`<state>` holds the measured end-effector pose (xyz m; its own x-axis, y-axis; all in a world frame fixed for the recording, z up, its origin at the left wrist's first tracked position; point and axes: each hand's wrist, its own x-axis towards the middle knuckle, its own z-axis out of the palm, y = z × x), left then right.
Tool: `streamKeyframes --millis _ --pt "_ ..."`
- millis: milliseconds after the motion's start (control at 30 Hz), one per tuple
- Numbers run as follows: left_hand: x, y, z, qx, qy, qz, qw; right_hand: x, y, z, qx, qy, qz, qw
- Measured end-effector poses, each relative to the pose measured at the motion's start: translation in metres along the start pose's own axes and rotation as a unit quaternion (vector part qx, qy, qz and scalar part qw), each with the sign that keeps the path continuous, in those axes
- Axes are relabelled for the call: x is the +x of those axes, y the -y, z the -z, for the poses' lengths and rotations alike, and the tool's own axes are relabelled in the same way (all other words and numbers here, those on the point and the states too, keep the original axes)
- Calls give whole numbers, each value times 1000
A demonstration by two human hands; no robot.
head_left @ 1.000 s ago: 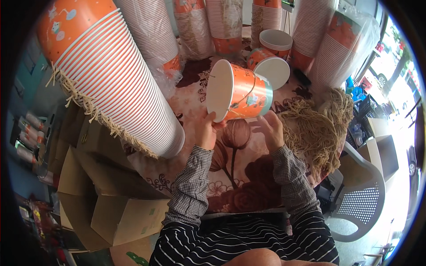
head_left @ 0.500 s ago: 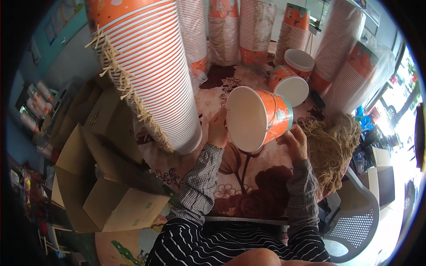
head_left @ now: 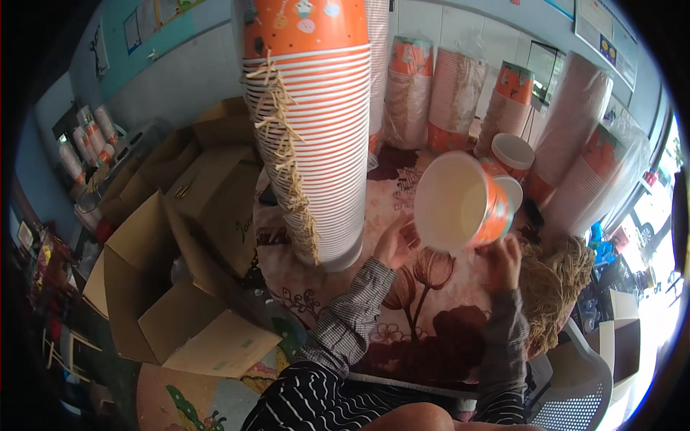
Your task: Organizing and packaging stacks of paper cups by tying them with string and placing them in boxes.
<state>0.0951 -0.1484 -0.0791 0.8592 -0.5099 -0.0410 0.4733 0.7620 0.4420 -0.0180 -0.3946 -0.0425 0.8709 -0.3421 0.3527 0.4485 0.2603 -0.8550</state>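
A large orange paper cup [head_left: 496, 219] with a white inside and a green base band is tipped on its side above the table, its mouth toward the left. My right hand [head_left: 503, 262] is at its base end with fingers curled; motion blurs them, and their grip is partly hidden. Below the rim on the left is my left hand [head_left: 394, 244], thumb and fingers apart; whether a fingertip touches the cup I cannot tell. A tall stack of nested paper cups [head_left: 323, 158] stands left of that hand, with a row of knotted tan string ties [head_left: 291, 158] down its side.
More cup stacks [head_left: 410, 100], some in clear plastic, line the table's far side. Two loose cups [head_left: 512, 154] lie behind the held one. A heap of tan string [head_left: 553, 294] rests at the table's right edge. Open cardboard boxes [head_left: 187, 316] stand left; a grey chair [head_left: 575, 402] is at right.
The view has shifted, so the scene sits further right and lower. My left hand has come away from the cup's rim toward the lower left. The cup and my right hand are now blurred by motion.
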Motion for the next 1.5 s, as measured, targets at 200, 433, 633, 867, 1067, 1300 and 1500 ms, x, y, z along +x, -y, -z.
streamKeyframes --millis 200,433,633,867,1067,1300,1500 --pt "3 10 17 94 -55 -13 994 114 189 -134 -90 57 305 947" --pt "3 7 23 92 -74 -20 993 162 329 -337 -280 221 412 838" --pt "8 17 19 108 -59 -34 992 139 338 -427 -481 260 421 724" --pt "13 26 17 112 -67 -15 991 152 332 -444 -586 318 325 671" --pt "15 27 23 118 -67 -25 990 137 328 -444 -593 306 309 678" --pt "15 28 20 114 -72 -16 991 131 324 -440 -608 289 306 673" --pt "16 28 26 119 -73 -31 990 124 320 -440 -612 289 321 663"
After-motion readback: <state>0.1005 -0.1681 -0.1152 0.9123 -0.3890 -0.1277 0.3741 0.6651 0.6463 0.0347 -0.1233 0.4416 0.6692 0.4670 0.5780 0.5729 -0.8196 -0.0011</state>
